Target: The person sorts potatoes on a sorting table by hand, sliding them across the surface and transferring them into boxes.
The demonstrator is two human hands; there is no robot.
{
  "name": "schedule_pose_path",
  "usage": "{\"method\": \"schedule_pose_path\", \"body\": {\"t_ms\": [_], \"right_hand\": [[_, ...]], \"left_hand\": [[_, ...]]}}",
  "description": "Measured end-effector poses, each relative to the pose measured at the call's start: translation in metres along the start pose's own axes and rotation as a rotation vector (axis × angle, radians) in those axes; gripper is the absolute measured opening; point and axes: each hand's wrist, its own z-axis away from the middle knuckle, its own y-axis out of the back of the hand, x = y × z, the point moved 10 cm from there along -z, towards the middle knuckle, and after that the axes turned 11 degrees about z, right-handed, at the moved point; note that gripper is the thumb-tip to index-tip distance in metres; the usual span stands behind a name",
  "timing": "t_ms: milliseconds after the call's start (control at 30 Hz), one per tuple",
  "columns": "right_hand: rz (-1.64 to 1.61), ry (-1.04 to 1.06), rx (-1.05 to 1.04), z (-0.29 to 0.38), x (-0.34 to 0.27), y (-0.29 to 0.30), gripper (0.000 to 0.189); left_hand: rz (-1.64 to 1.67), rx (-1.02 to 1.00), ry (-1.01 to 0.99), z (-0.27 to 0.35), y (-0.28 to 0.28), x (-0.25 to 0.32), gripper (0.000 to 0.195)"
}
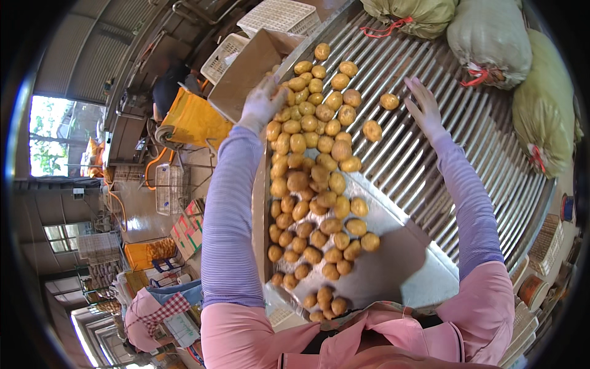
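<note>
My left hand (262,105) is at the upper left of a pile of round yellow-brown fruits (309,123), by the rim of a cardboard box (251,69). Its fingers are spread from the thumb and reach over the nearest fruits; what lies under the fingertips is hidden. Over the metal roller bars (424,184) hangs my right hand (424,110), fingers apart and nothing in it. Just left of it one loose fruit (389,101) rests on the bars. The pile runs from the rollers down a smooth metal chute (392,258) towards my body.
Tied woven sacks (488,41) lie along the far right edge of the rollers. White plastic crates (279,17) stand behind the cardboard box. A yellow-covered cart (193,122) is to the left. One person in pink (143,318) bends at lower left; another (170,87) is beyond the cart.
</note>
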Motion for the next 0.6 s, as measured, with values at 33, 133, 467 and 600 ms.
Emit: {"method": "schedule_pose_path", "body": {"t_ms": [33, 133, 467, 600], "right_hand": [[-0.037, 0.042, -0.009, -0.029, 0.0, -0.021, 0.065], [-0.154, 0.118, -0.12, -0.111, -0.025, -0.081, 0.067], [-1.064, 0.363, -0.539, -0.243, -0.147, -0.235, 0.041], [-0.898, 0.629, -0.726, -0.197, -0.196, -0.222, 0.055]], "left_hand": [[0.123, 0.029, 0.017, -0.023, -0.006, -0.013, 0.057], [0.184, 0.017, -0.019, -0.063, -0.039, -0.044, 0.057], [0.059, 0.02, -0.412, -0.074, -0.068, -0.037, 0.063], [0.221, -0.097, -0.18, -0.049, -0.067, -0.025, 0.063]]}}
